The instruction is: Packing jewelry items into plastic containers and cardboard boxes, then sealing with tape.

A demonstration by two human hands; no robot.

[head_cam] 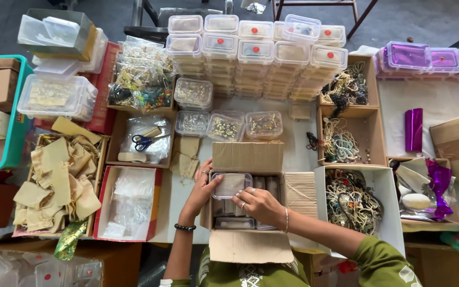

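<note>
The open cardboard box (pixel 247 202) sits hemmed in by trays on a crowded desk (pixel 298 143), with little free room around it. A clear lidded plastic container (pixel 231 185) lies flat over the box, its long axis left to right. The left hand (pixel 204 186) grips its left end and the right hand (pixel 258 204) grips its near right corner.

A small clear rectangular plastic box (pixel 231 184), lid shut, lay level atop similar boxes inside the open cardboard carton (pixel 247 157).
</note>
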